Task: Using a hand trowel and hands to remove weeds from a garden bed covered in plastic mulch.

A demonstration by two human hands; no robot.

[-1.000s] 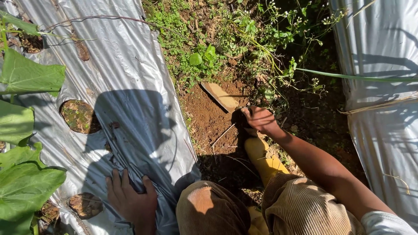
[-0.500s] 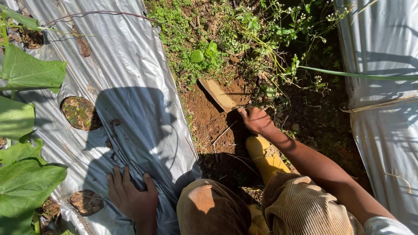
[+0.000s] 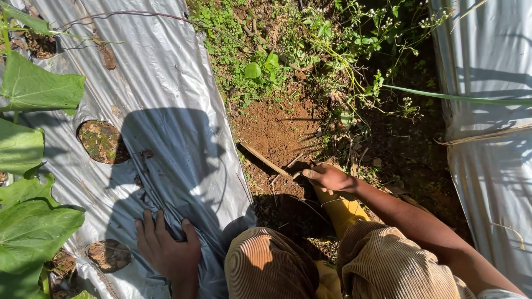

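— Since a second ago my right hand (image 3: pixel 331 178) has drawn back toward my knees, and the flat wooden blade (image 3: pixel 266 160) it holds now lies low across the bare red soil (image 3: pixel 277 130) instead of standing up near the weeds (image 3: pixel 310 39).

— How is that hand set?

— Closed narrowly round the near end of the blade, knuckles up, just above my yellow boot (image 3: pixel 343 210). The blade runs from my fingers up and left, toward the edge of the silver plastic mulch sheet (image 3: pixel 183 99).

— And your left hand?

— My left hand (image 3: pixel 166 250) rests flat on the sheet's near edge, fingers spread and pressing a fold of it; it grips nothing that I can make out. It sits between two planting holes: one (image 3: pixel 101 141) farther up the sheet, one (image 3: pixel 109 254) just beside my wrist.

— What else is about?

— Broad green leaves (image 3: pixel 33 88) over the sheet's left edge, and a second sheet (image 3: pixel 487 166) along the right side of the furrow.
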